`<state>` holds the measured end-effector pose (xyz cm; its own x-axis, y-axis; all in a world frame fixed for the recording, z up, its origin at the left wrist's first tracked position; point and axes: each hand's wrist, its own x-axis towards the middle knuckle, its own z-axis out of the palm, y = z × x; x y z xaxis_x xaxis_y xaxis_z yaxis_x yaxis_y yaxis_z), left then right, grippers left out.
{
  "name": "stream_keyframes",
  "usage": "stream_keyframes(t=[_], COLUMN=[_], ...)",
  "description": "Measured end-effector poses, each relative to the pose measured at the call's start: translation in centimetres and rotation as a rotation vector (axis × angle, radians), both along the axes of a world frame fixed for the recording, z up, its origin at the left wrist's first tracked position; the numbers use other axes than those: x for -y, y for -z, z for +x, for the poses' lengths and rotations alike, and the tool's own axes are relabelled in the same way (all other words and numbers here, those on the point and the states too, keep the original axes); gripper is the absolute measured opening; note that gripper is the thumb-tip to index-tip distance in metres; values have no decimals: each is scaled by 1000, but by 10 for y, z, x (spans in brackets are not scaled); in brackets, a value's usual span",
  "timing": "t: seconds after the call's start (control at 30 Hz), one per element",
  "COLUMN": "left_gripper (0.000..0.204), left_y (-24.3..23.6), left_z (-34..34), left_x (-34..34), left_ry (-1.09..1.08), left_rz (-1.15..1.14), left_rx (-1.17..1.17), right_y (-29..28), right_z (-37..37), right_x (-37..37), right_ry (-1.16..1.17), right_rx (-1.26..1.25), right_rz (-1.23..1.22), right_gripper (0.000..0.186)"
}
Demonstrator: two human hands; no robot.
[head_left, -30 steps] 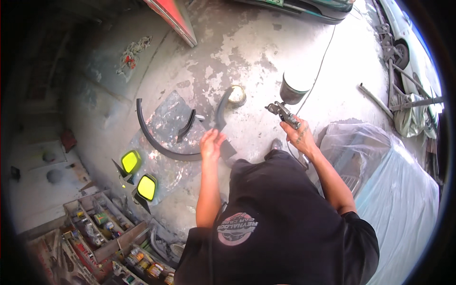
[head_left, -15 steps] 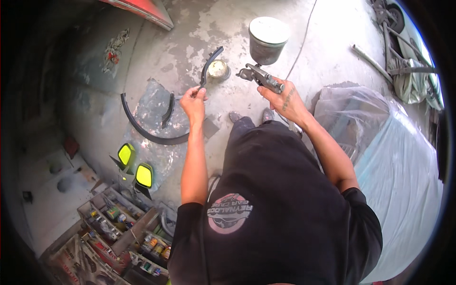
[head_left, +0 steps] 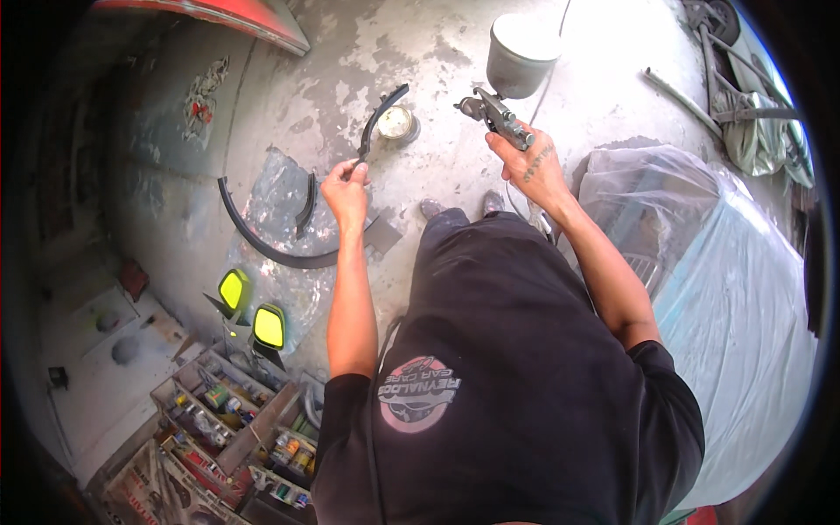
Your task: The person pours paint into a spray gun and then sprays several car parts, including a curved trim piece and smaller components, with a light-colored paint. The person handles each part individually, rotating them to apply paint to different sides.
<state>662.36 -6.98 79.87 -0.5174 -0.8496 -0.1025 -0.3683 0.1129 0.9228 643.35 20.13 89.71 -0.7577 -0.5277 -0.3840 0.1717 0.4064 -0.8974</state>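
Observation:
Between the fingertips of my left hand point(head_left: 346, 194) is the lower end of a short curved black trim strip point(head_left: 374, 120); its free end points up and away. My right hand point(head_left: 535, 171) is wrapped round a metal spray gun point(head_left: 501, 118), its nozzle turned left toward the strip. A large grey paint cup point(head_left: 522, 63) with a pale lid sits on top of the gun. On the floor behind the strip stands an open round can point(head_left: 398, 123). A long curved black trim strip point(head_left: 278, 255) and a shorter black piece point(head_left: 307, 203) lie left of my left hand.
Two mirror housings with bright yellow faces point(head_left: 269, 326) stand at the left, above a divided wooden box point(head_left: 229, 442) of bottles and cans. Plastic sheeting point(head_left: 731, 289) drapes a large object at my right. A red panel point(head_left: 249, 16) juts in at the top left; a crumpled rag point(head_left: 204, 101) lies below it.
My right hand and the spray gun have shifted right, away from the strip. My left hand has moved slightly left with the strip still in its fingers.

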Motion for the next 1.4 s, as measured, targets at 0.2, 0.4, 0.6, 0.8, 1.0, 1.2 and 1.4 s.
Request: stream_keyframes(t=[0.2,0.4,0.6,0.8,1.0,1.2,1.4], left_gripper=[18,16,18,14,17,16,16], left_y=[10,12,13,18,12,-7,-5], left_z=[-5,-9,-4,-2,-1,-1,2], left_x=[11,17,21,19,22,24,40], left_ry=[23,43,79,84,154,223,307], left_rz=[12,-23,-78,-97,-353,-623,-834], left_rx=[-24,-8,4,2,51,88,121], right_y=[-16,-15,-19,-38,-9,-21,-33], right_z=[13,16,8,18,9,1,14], right_x=[0,2,-5,-4,-3,-10,-5], right_ry=[-118,-129,15,-120,-102,11,-152], right_rx=[85,-14,-19,80,-94,-32,89], right_rz=[-57,-29,-44,-51,12,20,-52], right_gripper=[30,36,29,29,38,30,31])
